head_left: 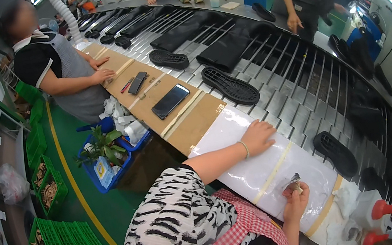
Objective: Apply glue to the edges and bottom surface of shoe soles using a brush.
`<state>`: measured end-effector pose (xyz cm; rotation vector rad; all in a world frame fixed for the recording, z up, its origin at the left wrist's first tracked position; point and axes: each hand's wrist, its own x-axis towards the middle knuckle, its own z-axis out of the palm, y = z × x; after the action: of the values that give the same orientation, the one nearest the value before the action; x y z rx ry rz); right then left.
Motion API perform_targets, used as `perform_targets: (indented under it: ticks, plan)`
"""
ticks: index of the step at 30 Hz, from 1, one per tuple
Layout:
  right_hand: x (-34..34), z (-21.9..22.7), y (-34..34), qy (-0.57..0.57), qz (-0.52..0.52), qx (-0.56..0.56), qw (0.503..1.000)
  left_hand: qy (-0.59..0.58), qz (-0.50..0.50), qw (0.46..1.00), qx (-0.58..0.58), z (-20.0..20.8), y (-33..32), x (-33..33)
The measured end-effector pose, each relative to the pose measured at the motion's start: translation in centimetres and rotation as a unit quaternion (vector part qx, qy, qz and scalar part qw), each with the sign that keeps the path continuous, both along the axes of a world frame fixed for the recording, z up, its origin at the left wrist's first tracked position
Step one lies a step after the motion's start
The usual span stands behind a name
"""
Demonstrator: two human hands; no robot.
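Observation:
My left hand point(258, 136) lies flat with fingers stretched, palm down, on a white plastic-covered board point(233, 160) beside the conveyor. Over the near end of that board, my right hand point(296, 201) pinches a small crumpled cloth point(294, 185), whitish with a dark grey tip. The cloth is partly hidden by the fingers. On the conveyor's metal slats point(276, 110), a black shoe sole point(230, 85) lies past my left hand, and another black sole point(335, 153) rests to the right, near my right hand.
White bottles with red caps point(374, 209) stand at lower right. A smartphone point(170, 101) lies on cardboard point(191, 126). Black boot shafts point(230, 48) cover the conveyor's metal rods. A blue bin point(112, 174) holds a plant. Co-workers stand at far left, far middle and far right; green crates point(65, 235) line the floor.

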<state>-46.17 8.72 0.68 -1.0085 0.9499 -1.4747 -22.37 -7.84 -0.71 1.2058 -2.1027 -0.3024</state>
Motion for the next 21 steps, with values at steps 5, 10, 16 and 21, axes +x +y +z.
perform_targets:
  ticks: [5,10,16,21]
  plan:
    - [0.3,0.2,0.0,0.001,0.01,0.006,1.0,-0.044,0.018,0.999,0.01,0.2,0.7,0.0]
    - [0.3,-0.3,-0.1,-0.005,0.017,-0.003,1.0,-0.057,0.018,0.997,0.038,0.8,0.7,-0.1]
    - [1.0,0.2,-0.2,-0.006,0.012,0.011,1.0,-0.058,0.018,0.996,0.057,0.9,0.7,0.2]
    - [1.4,-0.4,-0.4,-0.01,0.045,0.012,0.999,-0.083,0.072,0.993,0.044,0.2,0.5,0.3]
